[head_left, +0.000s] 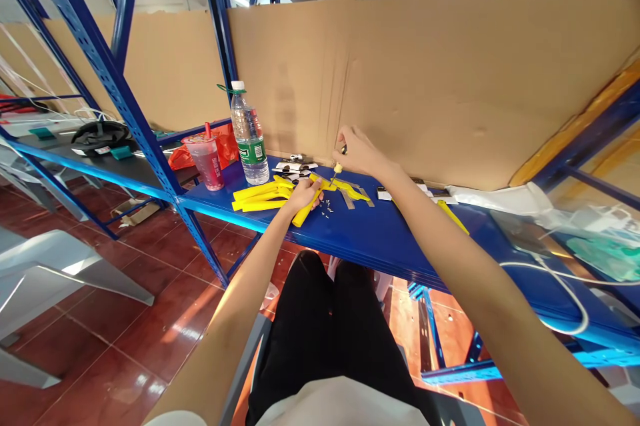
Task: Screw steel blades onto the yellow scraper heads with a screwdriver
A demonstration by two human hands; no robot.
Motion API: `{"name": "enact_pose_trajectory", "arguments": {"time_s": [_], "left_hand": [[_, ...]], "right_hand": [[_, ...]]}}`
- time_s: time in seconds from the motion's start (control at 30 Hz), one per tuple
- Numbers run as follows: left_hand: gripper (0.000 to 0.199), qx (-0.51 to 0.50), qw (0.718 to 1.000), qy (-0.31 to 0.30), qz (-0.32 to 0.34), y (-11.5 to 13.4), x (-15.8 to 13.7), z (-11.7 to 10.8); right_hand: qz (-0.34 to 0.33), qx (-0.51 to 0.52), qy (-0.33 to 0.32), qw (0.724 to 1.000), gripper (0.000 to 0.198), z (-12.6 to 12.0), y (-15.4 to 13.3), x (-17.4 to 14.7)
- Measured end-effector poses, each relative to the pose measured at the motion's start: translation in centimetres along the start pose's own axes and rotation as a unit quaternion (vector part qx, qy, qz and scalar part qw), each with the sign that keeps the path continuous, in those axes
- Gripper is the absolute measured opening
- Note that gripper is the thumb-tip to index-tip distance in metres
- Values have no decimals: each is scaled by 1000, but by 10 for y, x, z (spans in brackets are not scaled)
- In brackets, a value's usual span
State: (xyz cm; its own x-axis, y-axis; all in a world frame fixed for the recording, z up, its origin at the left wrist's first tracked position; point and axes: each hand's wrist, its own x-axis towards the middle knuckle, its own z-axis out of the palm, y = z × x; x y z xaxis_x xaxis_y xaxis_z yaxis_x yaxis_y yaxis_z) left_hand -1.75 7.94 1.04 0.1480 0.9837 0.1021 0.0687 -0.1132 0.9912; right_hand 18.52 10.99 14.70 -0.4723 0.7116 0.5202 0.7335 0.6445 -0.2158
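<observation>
My left hand (306,194) is closed around a yellow plastic part (303,215) that rests on the blue shelf. Above it, the fingers of my right hand (356,147) pinch a small screwdriver (339,168) with a yellow and dark handle, its shaft slanting down toward the yellow part. Whether the tip touches a screw is too small to tell. Several tiny screws (326,210) lie scattered just right of my left hand. Left of that hand is a pile of yellow plastic parts (260,197). Another yellow piece (356,193) lies beneath my right hand among greyish strips.
A water bottle (250,139) and a pink drink cup (206,163) stand at the left, by a red bag (227,146). Cardboard (425,79) walls the back. White-and-black pieces (295,166) lie behind the pile. At the right are a white cable (583,313) and plastic bags (500,198).
</observation>
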Motion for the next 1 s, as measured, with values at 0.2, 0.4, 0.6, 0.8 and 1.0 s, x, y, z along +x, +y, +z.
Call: {"name": "enact_pose_trajectory", "arguments": {"time_s": [0.2, 0.4, 0.6, 0.8, 1.0], "left_hand": [[47, 1, 1000, 0, 0, -1, 1, 1], [44, 0, 1000, 4, 4, -2, 2, 1], [46, 0, 1000, 10, 2, -3, 1, 0], [48, -6, 1000, 7, 10, -9, 7, -3], [54, -31, 999, 9, 29, -15, 10, -2]], "right_hand": [[-1, 10, -23, 1000, 35, 0, 4, 0], [50, -20, -67, 996, 28, -8, 3, 5], [51, -41, -85, 994, 18, -15, 5, 8], [18, -23, -90, 996, 39, -16, 8, 8], [34, -41, -79, 995, 27, -16, 5, 7]]}}
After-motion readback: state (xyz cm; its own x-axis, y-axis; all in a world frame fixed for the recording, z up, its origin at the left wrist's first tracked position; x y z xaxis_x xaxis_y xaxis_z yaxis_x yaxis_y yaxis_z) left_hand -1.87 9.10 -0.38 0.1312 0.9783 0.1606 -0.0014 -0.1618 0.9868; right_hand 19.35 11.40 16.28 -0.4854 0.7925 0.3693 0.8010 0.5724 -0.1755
